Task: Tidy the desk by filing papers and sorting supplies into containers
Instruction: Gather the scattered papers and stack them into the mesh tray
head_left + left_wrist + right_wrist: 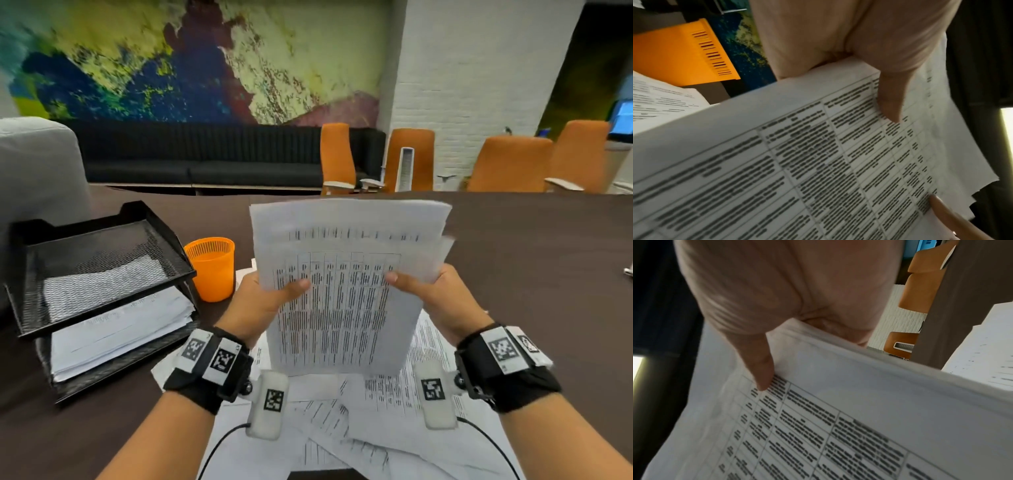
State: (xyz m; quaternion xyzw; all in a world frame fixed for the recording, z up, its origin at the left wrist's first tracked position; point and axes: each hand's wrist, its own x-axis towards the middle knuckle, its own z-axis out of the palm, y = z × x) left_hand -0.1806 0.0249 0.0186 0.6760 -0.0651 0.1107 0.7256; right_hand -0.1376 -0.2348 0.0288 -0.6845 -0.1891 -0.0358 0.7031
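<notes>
A stack of printed papers [346,291] with tables stands upright above the desk, held by both hands. My left hand [263,301] grips its left edge, thumb on the front sheet. My right hand [431,294] grips the right edge the same way. In the left wrist view the left thumb presses the papers [818,162]. The right wrist view shows the right thumb on the papers [838,418]. More loose papers [394,428] lie scattered on the desk under my wrists. A black mesh two-tier tray [113,240] at left holds papers in both tiers.
An orange slotted cup [212,270] stands right of the tray, seen also in the left wrist view as the orange cup [678,56]. The dark desk [531,274] extends to the right. Orange chairs [507,164] and a black sofa [205,157] stand beyond the far edge.
</notes>
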